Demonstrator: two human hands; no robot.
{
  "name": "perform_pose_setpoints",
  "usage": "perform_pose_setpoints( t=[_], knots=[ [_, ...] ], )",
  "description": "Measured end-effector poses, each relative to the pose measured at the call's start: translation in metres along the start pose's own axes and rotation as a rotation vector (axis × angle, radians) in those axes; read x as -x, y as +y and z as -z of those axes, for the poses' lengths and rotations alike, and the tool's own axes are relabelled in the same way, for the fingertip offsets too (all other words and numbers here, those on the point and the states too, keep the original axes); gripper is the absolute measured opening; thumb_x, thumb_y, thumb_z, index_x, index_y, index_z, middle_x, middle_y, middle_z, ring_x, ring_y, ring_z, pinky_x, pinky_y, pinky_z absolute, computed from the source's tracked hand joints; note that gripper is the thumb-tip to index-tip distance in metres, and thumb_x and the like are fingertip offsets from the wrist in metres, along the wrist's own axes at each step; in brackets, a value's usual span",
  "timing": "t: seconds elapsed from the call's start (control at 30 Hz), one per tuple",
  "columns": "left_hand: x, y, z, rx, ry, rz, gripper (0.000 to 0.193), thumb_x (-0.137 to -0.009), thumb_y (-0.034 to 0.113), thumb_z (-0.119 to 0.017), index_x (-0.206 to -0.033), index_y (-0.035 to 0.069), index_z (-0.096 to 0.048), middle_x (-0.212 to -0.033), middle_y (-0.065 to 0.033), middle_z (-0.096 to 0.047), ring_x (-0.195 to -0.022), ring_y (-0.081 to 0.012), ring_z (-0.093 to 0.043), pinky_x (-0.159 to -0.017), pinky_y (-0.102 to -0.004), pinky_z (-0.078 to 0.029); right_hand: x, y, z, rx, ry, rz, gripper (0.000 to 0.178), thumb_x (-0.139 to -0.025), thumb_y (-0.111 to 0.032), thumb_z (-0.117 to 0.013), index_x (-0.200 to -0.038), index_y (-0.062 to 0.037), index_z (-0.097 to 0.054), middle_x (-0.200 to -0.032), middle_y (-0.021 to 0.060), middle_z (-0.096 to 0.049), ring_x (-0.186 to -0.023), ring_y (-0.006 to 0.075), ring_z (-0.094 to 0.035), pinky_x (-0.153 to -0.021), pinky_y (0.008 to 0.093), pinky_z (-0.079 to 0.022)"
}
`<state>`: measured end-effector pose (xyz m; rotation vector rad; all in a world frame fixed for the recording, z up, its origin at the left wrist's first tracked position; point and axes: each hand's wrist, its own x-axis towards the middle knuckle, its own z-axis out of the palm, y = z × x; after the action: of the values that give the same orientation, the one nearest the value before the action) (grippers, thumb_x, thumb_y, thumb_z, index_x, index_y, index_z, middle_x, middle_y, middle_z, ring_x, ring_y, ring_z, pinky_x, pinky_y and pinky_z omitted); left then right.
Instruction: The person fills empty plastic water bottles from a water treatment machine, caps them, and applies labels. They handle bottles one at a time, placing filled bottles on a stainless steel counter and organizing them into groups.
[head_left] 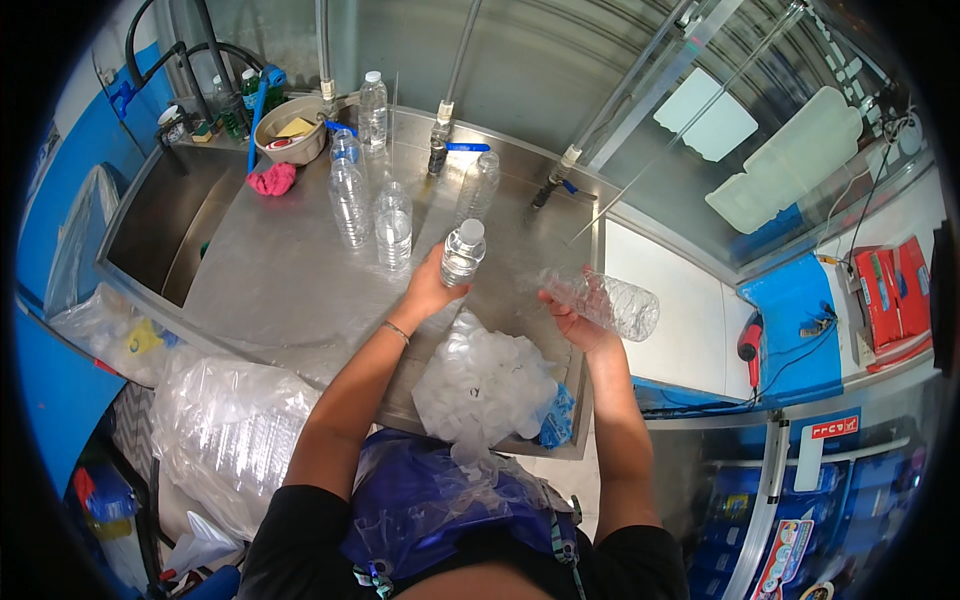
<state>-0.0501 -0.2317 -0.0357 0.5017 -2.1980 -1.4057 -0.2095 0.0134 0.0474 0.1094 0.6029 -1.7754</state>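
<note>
My left hand (428, 288) is wrapped round a clear plastic bottle (461, 262) with a white cap, held upright over the steel counter (270, 270). In my right hand (582, 326) is another clear bottle (628, 302), tipped on its side with its base pointing right; its neck is blurred. Several clear bottles (393, 232) stand beyond my left hand, one of them near a blue-handled tap (465, 147). A white-capped bottle (373, 112) stands at the back. Close to my body, between my forearms, lies an open plastic bag of white bottle caps (480, 375).
At the left, a sink (165, 225) adjoins a basin (291, 130) of sponges and a pink cloth (272, 180). Wrapped bottles (235, 430) sit below the counter's left edge. A blue packet (556, 418) lies beside the caps. A red-handled tool (750, 340) is at the right.
</note>
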Motion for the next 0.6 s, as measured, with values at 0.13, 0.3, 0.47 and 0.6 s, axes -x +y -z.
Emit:
perform_pose_setpoints(
  t=[0.13,0.3,0.47,0.6],
  knots=[
    [0.004,-0.016,-0.011,0.042,0.056,-0.014,0.09,-0.063,0.018,-0.088,-0.138,0.005,-0.038,-0.121,-0.0186,-0.062,-0.113,-0.0357,-0.06,-0.094,-0.0394,-0.048,0.019,-0.002,-0.038,0.763,0.305,0.354,0.057,-0.092,-0.042,-0.061,-0.126,0.0027,-0.051,-0.109,0.0199,-0.064,-0.071,0.0209,-0.062,-0.059,0.0259,-0.053],
    [0.003,-0.023,-0.024,0.133,0.155,-0.033,0.085,-0.063,0.018,-0.088,-0.134,0.005,-0.043,-0.116,-0.0163,-0.065,-0.107,-0.0328,-0.064,-0.091,-0.037,-0.05,-0.006,0.009,-0.041,1.633,0.487,0.932,0.062,-0.075,-0.018,-0.081,-0.126,0.0022,-0.052,-0.112,0.0163,-0.065,-0.084,0.024,-0.065,-0.068,0.0312,-0.053],
    [0.005,-0.01,-0.015,0.145,0.106,-0.031,0.065,-0.061,0.014,-0.087,-0.117,0.005,-0.055,-0.105,-0.0146,-0.067,-0.099,-0.0305,-0.066,-0.085,-0.037,-0.051,-0.038,0.032,-0.016,1.731,0.552,1.042,0.072,-0.069,-0.018,-0.084,-0.129,-0.0005,-0.048,-0.114,0.0178,-0.06,-0.092,0.0315,-0.063,-0.08,0.0403,-0.052],
    [0.021,0.013,0.002,0.074,0.086,-0.044,0.058,-0.06,0.013,-0.086,-0.109,0.005,-0.057,-0.1,-0.0161,-0.067,-0.095,-0.0319,-0.067,-0.082,-0.0384,-0.052,-0.046,0.038,-0.02,1.772,0.724,1.055,0.076,-0.068,-0.02,-0.085,-0.131,-0.001,-0.046,-0.115,0.0177,-0.056,-0.097,0.033,-0.062,-0.083,0.0423,-0.051]
  ],
)
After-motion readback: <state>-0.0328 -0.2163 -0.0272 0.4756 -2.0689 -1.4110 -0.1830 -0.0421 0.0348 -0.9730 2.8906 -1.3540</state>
